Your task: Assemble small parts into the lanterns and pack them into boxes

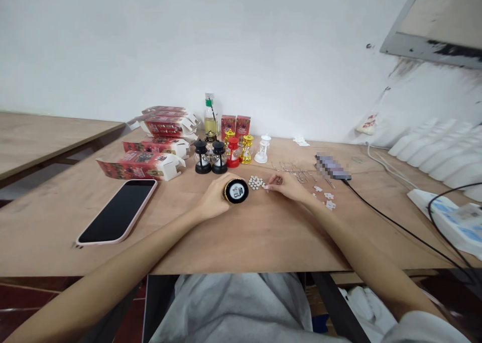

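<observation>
My left hand is wrapped round a small black-and-gold lantern. The lantern is tipped so its round base faces me, showing a pale recess with small parts in the middle. To its right lies a cluster of small silvery button cells. At the right edge of that cluster, the fingertips of my right hand are pinched together; what they hold, if anything, is too small to make out. Behind my hands stand several small lanterns: black ones, a red one, gold ones and a white one.
Red printed boxes lie at the left behind a phone. A bottle stands near the wall. Thin metal pieces, white tags, a cabled device, a power strip and white items occupy the right.
</observation>
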The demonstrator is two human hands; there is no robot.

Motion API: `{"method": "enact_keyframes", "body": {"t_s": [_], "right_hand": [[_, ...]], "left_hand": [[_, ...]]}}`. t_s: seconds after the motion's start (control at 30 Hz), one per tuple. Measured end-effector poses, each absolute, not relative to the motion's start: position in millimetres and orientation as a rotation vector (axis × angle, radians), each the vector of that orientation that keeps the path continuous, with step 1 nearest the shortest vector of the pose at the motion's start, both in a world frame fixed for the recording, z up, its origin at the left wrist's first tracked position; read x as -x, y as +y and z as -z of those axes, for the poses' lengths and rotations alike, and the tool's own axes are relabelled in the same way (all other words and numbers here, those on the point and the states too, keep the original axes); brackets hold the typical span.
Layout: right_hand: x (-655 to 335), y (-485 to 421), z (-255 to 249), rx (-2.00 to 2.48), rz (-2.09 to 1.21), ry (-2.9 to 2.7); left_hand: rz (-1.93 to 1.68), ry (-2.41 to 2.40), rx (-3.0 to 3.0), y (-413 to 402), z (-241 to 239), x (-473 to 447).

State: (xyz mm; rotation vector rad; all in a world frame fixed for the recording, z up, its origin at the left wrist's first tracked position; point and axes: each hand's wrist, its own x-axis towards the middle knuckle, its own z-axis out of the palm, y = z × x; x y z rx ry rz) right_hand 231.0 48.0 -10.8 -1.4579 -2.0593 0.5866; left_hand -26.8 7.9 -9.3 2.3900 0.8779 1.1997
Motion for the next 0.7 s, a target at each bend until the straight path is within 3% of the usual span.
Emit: {"method": "enact_keyframes", "body": {"t_s": [0.7], "right_hand": [[-215,52,29,1.495,-0.507,-1.959]], "left_hand": [[-1.153,0.916,-2.390,6,8,26]]}}
